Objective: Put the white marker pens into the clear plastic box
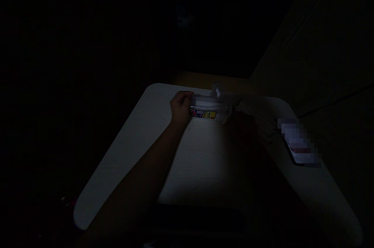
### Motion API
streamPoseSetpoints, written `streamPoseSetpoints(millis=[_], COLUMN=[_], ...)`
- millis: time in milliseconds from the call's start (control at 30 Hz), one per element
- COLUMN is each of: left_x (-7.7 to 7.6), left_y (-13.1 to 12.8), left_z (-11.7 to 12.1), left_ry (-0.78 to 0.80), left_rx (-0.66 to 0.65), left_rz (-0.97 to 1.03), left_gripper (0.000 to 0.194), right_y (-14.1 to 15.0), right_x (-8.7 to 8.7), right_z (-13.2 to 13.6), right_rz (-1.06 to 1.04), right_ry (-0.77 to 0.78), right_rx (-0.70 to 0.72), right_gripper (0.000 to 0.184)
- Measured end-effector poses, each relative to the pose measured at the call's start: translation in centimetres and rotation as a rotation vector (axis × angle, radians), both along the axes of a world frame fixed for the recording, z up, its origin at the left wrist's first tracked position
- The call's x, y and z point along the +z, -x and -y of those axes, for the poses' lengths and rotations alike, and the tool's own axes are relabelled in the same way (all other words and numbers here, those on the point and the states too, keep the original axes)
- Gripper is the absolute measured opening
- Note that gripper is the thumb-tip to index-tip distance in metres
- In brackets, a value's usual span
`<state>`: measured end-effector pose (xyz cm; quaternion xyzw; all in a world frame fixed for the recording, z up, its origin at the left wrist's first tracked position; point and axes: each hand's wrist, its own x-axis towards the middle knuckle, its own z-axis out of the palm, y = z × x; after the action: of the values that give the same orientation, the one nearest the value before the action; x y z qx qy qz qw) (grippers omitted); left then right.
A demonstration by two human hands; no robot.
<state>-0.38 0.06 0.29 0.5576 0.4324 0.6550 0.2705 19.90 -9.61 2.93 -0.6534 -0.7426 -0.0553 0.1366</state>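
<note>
A clear plastic container (209,104) with a colourful label along its near side lies on the white table (193,154). My left hand (180,105) is closed round its left end, with the thumb and fingers on the plastic. Toward the container's right end, a clear flap (216,91) sticks up. My right hand (245,123) is a dark shape just right of the container. Deep shadow hides its fingers, so I cannot tell whether it touches the plastic. Some pale, crumpled material (264,123) shows faintly beyond it.
A flat, bright rectangular object (299,142), its face pixelated, lies near the table's right edge. A thin cord (336,101) runs off to the right behind it. The room around the table is very dark.
</note>
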Motion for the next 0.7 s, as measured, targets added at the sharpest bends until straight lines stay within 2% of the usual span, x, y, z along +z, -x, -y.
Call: streamPoseSetpoints(millis=[233,500,700], left_x=[-0.3,0.0,-0.1], left_y=[0.1,0.0,0.0], left_z=[-0.1,0.0,-0.1], left_ry=[-0.012,0.007,-0.009], left_rx=[0.002,0.007,0.004], left_rz=[-0.01,-0.009,-0.013], left_gripper=[0.018,0.018,0.019], right_y=[-0.9,-0.3,-1.8], right_x=[0.1,0.3,0.5], right_z=[-0.1,-0.1,-0.2], right_rz=[-0.067,-0.051,-0.025], right_ry=[-0.036,0.025,0.06], right_rx=[-0.152,-0.067,-0.082], right_gripper=[0.039,0.035,0.034])
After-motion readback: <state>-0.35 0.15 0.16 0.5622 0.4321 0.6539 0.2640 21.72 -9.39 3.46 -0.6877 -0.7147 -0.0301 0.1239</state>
